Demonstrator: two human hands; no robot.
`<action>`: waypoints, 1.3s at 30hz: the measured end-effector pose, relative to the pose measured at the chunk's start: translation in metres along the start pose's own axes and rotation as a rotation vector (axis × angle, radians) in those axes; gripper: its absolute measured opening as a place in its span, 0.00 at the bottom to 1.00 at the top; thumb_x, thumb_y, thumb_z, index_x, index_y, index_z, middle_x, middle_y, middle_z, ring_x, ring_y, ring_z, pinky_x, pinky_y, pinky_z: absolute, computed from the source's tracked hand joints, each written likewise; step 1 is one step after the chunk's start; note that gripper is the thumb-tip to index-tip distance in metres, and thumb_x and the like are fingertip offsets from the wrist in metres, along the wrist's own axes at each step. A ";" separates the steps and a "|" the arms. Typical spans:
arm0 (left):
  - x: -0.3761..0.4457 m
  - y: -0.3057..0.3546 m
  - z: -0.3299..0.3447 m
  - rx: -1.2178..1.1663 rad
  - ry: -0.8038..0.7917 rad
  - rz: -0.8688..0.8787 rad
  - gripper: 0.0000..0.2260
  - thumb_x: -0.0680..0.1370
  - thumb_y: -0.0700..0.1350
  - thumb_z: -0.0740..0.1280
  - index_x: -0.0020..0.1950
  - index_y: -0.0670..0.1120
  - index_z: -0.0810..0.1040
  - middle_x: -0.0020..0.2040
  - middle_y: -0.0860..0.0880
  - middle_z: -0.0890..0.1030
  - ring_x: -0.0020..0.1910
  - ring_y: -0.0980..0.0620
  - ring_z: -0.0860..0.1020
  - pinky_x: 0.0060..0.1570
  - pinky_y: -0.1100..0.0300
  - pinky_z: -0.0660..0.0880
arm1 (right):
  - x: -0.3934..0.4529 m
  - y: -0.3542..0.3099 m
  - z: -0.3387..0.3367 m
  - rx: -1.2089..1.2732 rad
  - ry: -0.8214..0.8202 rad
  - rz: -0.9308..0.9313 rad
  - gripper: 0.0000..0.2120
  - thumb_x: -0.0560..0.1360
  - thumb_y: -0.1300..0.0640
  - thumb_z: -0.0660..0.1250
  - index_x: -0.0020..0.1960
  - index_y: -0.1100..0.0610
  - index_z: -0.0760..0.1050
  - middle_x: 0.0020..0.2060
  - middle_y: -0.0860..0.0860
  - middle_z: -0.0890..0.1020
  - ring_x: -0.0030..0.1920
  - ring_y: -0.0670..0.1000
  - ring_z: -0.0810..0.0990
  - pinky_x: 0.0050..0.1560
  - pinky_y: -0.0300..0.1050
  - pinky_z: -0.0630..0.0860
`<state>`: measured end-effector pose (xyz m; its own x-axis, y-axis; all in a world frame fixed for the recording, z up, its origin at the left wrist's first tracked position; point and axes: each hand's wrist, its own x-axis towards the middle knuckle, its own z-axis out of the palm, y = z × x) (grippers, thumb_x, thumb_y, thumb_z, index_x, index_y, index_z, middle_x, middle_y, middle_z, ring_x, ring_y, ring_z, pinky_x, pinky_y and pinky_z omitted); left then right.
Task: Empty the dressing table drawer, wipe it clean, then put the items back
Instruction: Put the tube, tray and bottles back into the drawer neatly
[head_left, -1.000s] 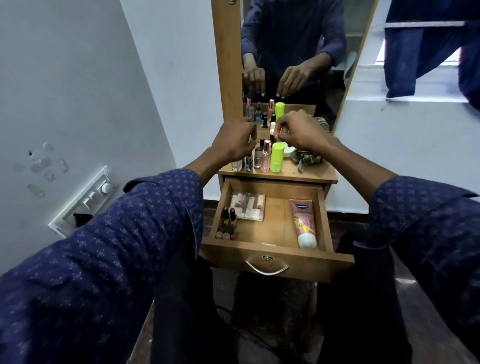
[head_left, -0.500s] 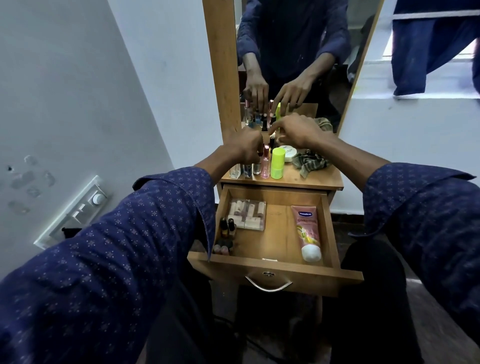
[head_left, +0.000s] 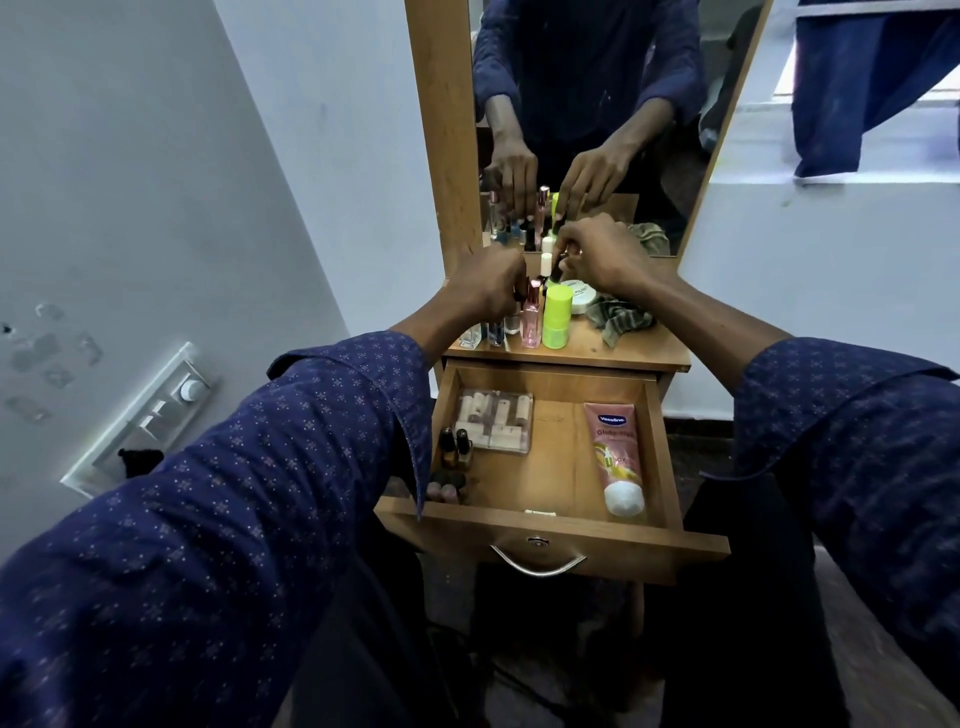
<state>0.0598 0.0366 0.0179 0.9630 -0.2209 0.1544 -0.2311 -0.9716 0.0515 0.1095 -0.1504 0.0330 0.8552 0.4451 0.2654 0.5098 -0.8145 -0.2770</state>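
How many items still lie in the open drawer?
At least 4: a clear case at back left, two dark bottles beside it, a pink tube at right. More may hide front left.

Both hands are up on the dressing table top, left hand and right hand pinching small bottles among the cluster. Drawer hangs open with a Vaseline tube, a clear case and nail polishes inside.

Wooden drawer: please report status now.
Left hand, right hand: each grip on small bottles on tabletop. Open wooden drawer holds pink tube, clear case, polish bottles. Nothing blocking.
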 end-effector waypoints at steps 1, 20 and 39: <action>-0.001 -0.001 -0.001 -0.003 0.012 -0.003 0.07 0.74 0.39 0.77 0.49 0.45 0.84 0.46 0.48 0.83 0.47 0.45 0.82 0.54 0.40 0.80 | -0.003 0.000 -0.002 0.017 0.031 0.000 0.06 0.78 0.62 0.73 0.52 0.53 0.83 0.45 0.48 0.85 0.44 0.48 0.83 0.45 0.48 0.81; -0.036 0.004 -0.036 -0.196 0.457 0.079 0.10 0.76 0.37 0.71 0.54 0.49 0.79 0.55 0.50 0.80 0.57 0.47 0.76 0.56 0.44 0.74 | -0.043 -0.016 -0.037 0.207 0.436 0.004 0.07 0.79 0.61 0.72 0.56 0.54 0.82 0.47 0.48 0.84 0.46 0.43 0.82 0.45 0.41 0.81; -0.147 -0.007 0.014 -0.459 0.335 0.088 0.08 0.79 0.45 0.71 0.57 0.47 0.82 0.54 0.51 0.79 0.46 0.56 0.78 0.48 0.57 0.79 | -0.127 -0.062 0.041 0.309 0.300 -0.041 0.05 0.79 0.54 0.71 0.55 0.50 0.81 0.47 0.47 0.81 0.44 0.46 0.78 0.42 0.44 0.76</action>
<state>-0.0784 0.0748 -0.0189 0.8582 -0.1870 0.4781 -0.4166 -0.7979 0.4356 -0.0269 -0.1416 -0.0217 0.7923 0.3098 0.5256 0.5856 -0.6281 -0.5124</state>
